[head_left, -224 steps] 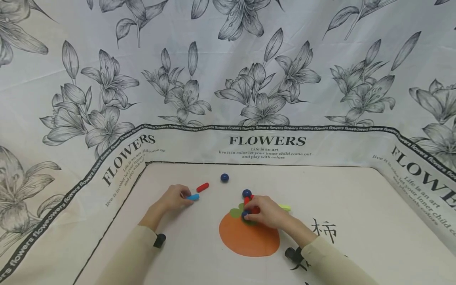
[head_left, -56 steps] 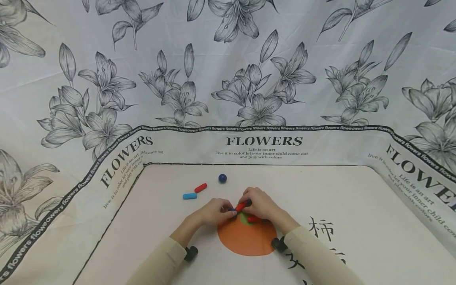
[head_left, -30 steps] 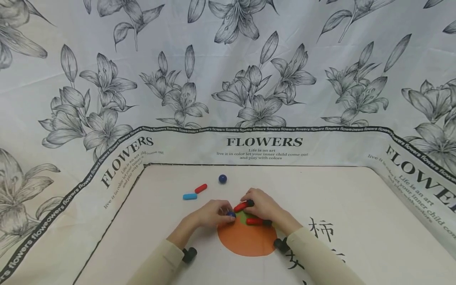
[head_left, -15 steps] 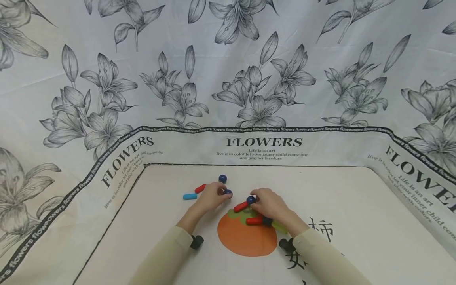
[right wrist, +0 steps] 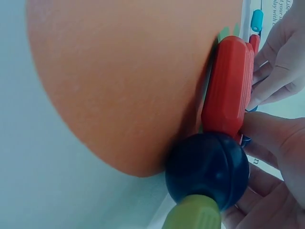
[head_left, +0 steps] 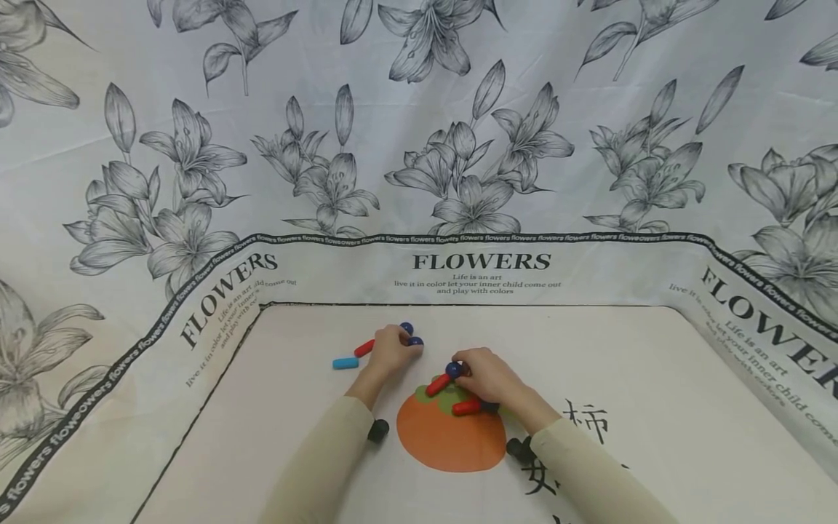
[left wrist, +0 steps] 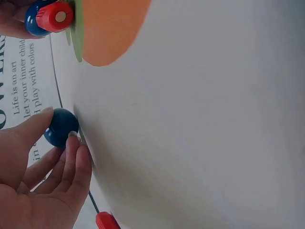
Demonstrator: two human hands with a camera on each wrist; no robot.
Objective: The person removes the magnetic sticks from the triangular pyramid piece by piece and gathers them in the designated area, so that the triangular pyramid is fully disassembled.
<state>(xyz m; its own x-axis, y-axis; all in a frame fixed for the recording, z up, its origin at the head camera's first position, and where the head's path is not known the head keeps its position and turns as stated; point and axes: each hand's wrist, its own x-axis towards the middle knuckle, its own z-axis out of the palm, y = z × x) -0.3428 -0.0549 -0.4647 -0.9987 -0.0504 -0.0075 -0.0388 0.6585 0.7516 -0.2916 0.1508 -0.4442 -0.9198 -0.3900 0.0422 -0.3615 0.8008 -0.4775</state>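
Note:
My left hand (head_left: 391, 353) pinches a blue ball (head_left: 415, 342) between thumb and fingertips, clearly seen in the left wrist view. Just behind that hand is another blue ball (head_left: 406, 328), partly hidden. At the printed persimmon's leaves, my right hand (head_left: 487, 377) grips a blue ball (head_left: 454, 370) joined to a red stick (head_left: 439, 384). Under the same hand lies a second red stick (head_left: 466, 407), its end against a dark blue ball (right wrist: 207, 167). A yellow-green stick (right wrist: 195, 215) meets that ball in the right wrist view.
A light blue stick (head_left: 345, 363) and a loose red stick (head_left: 364, 348) lie left of my left hand. The white table cover (head_left: 294, 437) bears an orange persimmon print (head_left: 448, 440) and black characters. Flowered cloth (head_left: 478, 182) rises behind.
My left hand has drawn a blue ball off the near end of the upper red stick and carried it back and left, close to the loose ball. My right hand stays by the joined pieces.

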